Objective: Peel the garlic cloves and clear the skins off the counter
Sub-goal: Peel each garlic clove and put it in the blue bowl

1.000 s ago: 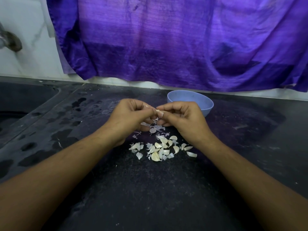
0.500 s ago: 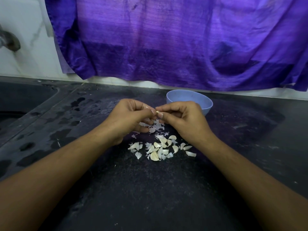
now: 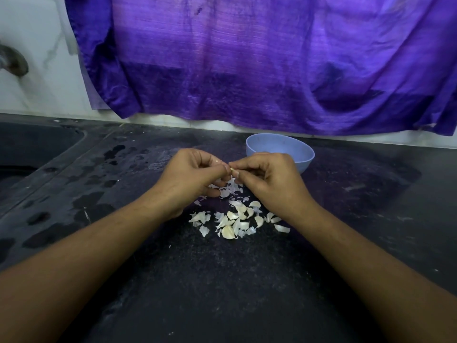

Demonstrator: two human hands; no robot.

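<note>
Both hands meet above the black bench: left hand (image 3: pixel 190 173) and right hand (image 3: pixel 269 177) have curled fingers pinching one garlic clove (image 3: pixel 231 170) between their tips. More cloves and loose skins (image 3: pixel 235 220) lie scattered right underneath, blue bowl (image 3: pixel 279 151) just behind.
</note>
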